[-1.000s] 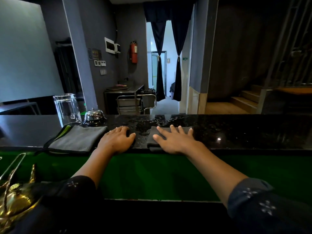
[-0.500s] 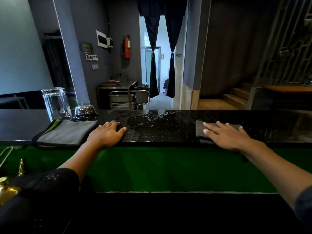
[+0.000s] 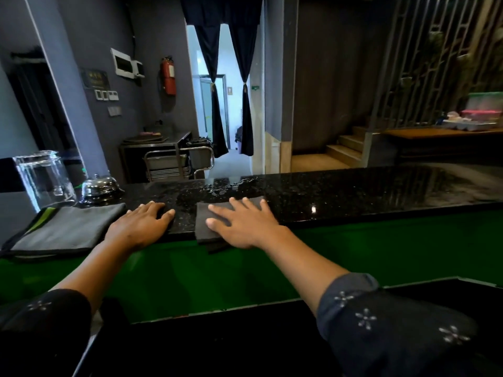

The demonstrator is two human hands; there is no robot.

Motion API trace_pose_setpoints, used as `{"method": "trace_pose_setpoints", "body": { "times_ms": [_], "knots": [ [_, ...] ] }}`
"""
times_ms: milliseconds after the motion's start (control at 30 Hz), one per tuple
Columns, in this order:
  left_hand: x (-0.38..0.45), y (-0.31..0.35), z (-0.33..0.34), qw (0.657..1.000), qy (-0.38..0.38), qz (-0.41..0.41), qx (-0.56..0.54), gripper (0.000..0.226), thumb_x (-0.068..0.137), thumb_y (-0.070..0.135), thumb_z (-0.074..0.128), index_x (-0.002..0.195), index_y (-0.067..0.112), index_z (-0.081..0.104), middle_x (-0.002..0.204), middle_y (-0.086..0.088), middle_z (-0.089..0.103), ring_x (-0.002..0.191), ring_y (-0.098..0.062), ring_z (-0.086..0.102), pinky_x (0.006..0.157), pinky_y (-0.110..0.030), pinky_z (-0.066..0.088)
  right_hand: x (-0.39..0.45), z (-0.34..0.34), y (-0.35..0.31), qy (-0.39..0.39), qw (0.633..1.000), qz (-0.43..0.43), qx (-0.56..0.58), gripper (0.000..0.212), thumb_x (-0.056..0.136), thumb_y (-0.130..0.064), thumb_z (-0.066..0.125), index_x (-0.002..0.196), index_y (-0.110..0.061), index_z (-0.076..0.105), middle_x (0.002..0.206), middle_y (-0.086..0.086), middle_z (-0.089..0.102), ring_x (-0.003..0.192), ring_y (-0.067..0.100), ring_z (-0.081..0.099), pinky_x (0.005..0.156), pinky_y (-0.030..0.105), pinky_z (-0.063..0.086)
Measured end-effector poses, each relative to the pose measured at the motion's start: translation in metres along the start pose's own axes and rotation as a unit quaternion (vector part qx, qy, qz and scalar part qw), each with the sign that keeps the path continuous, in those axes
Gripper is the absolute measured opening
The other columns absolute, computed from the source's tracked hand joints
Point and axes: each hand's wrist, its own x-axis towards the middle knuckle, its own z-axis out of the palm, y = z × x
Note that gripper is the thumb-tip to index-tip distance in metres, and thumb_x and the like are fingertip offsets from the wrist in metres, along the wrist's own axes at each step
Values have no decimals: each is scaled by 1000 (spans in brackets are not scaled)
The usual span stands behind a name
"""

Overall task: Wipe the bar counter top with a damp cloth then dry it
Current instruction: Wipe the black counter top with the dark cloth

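Right hand (image 3: 242,221) lies flat, fingers straight and spread, pressing the dark folded cloth (image 3: 206,227) onto the black bar counter top (image 3: 353,191) — the cloth's near edge hangs slightly over the counter's front lip. Left hand (image 3: 141,224) rests beside it on the same near edge, fingers extended and relaxed, holding nothing. I note water droplets (image 3: 217,186) on the stone just beyond both hands. A second, grey cloth (image 3: 68,229) lies folded to the left, its right edge just beside my left hand. Behind it stand a clear glass jug (image 3: 43,178) and a metal service bell (image 3: 100,186) — near each other, apart from the cloths.
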Motion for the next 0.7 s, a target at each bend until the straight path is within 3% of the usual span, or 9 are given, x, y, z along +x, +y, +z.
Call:
{"method": "trace_pose_setpoints", "body": {
  "times_ms": [100,200,300,433,500,567,633,700],
  "knots": [
    [0,-1,1,1000,-1,12,-2,63,96,59,25,147,24,33,155,-6,31,140,-26,32,115,-42,21,-23,-7,67,18,999,50,1,62,91,-75,9,149,-56,10,165,0,4,151,29,2,116,60,-6],
    [4,-2,2,1000,-6,9,5,62,96,58,26,146,22,35,154,-8,33,141,-26,31,115,-44,19,-56,-19,148,17,986,164,1,60,92,-74,11,149,-57,11,165,-1,4,151,27,3,116,59,-5],
    [7,11,0,998,31,19,50,58,97,51,31,144,17,37,151,-11,36,142,-26,26,116,-48,12,-76,-28,190,6,972,234,13,62,90,-76,10,149,-56,10,166,0,3,151,28,1,116,60,-5],
    [-5,87,-1,982,125,139,3,60,94,54,39,142,17,39,150,-9,38,143,-23,26,118,-46,9,-84,-26,188,8,983,182,-7,92,71,-95,16,151,-53,3,165,6,0,151,34,-1,113,63,-7],
    [-12,140,4,973,107,202,-28,63,93,59,38,141,19,38,150,-8,38,143,-21,26,118,-46,8,-99,-22,195,17,992,114,-45,100,64,-98,28,149,-56,-6,165,6,-2,150,35,-1,113,65,-5],
    [-17,185,11,967,76,240,-44,65,91,63,37,141,20,39,148,-7,41,140,-21,32,118,-46,11,-112,-17,205,43,993,73,-80,95,68,-94,31,147,-58,-6,165,4,1,150,34,1,114,65,-2],
    [-20,221,15,964,38,249,-79,63,91,63,38,138,20,43,141,-7,50,131,-23,46,115,-46,25,-115,-18,213,44,995,60,-60,84,74,-89,26,148,-58,1,165,2,5,151,31,3,116,63,-1],
    [-24,250,17,963,3,239,-125,60,92,61,40,135,20,48,133,-7,57,120,-25,55,104,-46,40,-113,-27,218,31,998,45,37,79,75,-86,24,148,-56,17,164,-1,13,151,25,7,118,58,-1]
  ]
}}
